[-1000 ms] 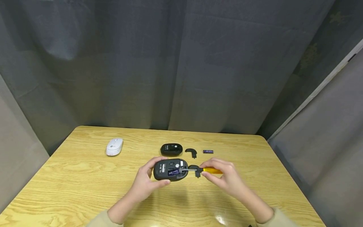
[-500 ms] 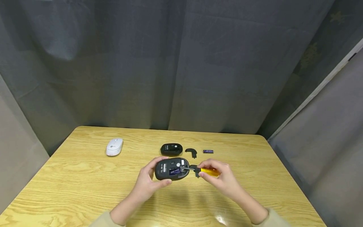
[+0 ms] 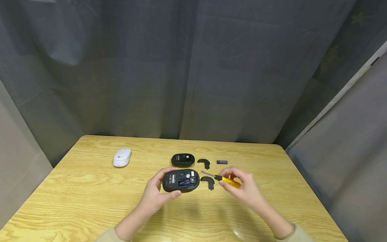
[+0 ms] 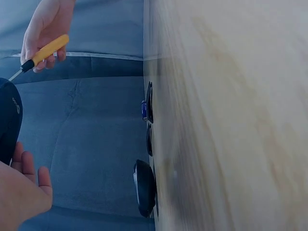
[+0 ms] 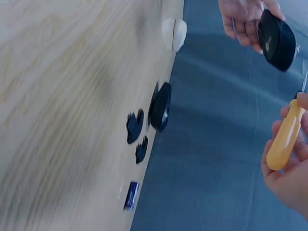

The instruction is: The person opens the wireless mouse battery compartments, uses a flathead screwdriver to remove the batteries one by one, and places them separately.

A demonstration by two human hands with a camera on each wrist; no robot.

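My left hand (image 3: 155,191) grips a black computer mouse (image 3: 173,181) by its two long edges, underside up, above the table. A purple battery (image 3: 184,182) sits tilted in the mouse's uncovered compartment. Between thumb and fingers, my right hand (image 3: 243,186) holds a screwdriver (image 3: 231,182) with a yellow handle. Its shaft points left and its tip is apart from the mouse in the head view. Below the tip lies a curved black battery cover (image 3: 208,181) on the table. In the right wrist view the yellow handle of the screwdriver (image 5: 285,139) lies across the fingers.
Behind the held mouse, a second black mouse (image 3: 182,160) lies underside up. Another black battery cover (image 3: 204,162) and a loose battery (image 3: 222,162) are to its right. A white mouse (image 3: 122,157) stands at the back left of the wooden table (image 3: 90,201). Grey curtains surround the table.
The screwdriver tip, in the battery compartment half a second ago, has come out and moved right with my right hand. The held mouse has shifted slightly left.
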